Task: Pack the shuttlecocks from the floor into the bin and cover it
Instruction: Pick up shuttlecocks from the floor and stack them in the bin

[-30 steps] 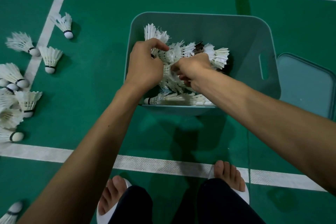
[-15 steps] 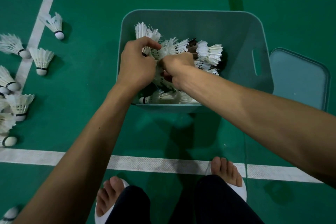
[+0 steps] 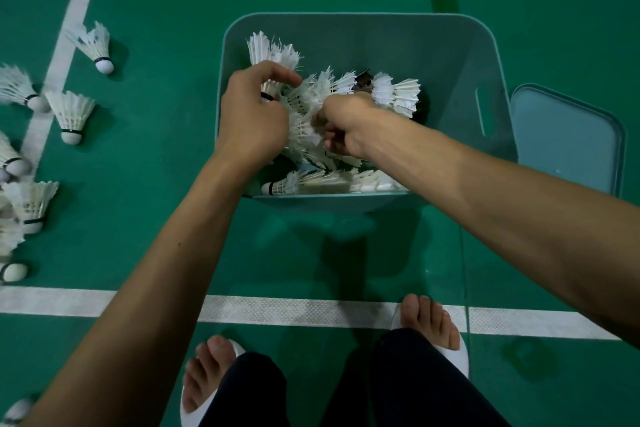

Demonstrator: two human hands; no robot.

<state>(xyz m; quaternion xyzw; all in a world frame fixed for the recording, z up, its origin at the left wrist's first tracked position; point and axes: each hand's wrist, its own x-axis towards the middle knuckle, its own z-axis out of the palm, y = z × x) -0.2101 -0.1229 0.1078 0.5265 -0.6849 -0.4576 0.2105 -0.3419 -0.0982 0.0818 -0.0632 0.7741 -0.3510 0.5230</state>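
The left hand (image 3: 252, 118) has fingers and thumb curled round the cork end of a shuttlecock (image 3: 265, 52), whose feathers stand just beyond the fingertips at the far-left corner of the bin (image 3: 450, 55). The right hand (image 3: 346, 125) curls its fingers tight into the feathers of the shuttlecock pile (image 3: 394, 94), which lies under and beyond them inside the bin. More loose shuttlecocks (image 3: 71, 114) lie on the floor (image 3: 156, 184) well left of the left fingers, and the lid (image 3: 568, 142) lies flat well right of the right fingers.

Floor (image 3: 166, 184): bin (image 3: 381, 42), lid (image 3: 568, 139) (rt), shuttlecocks (image 3: 71, 114).
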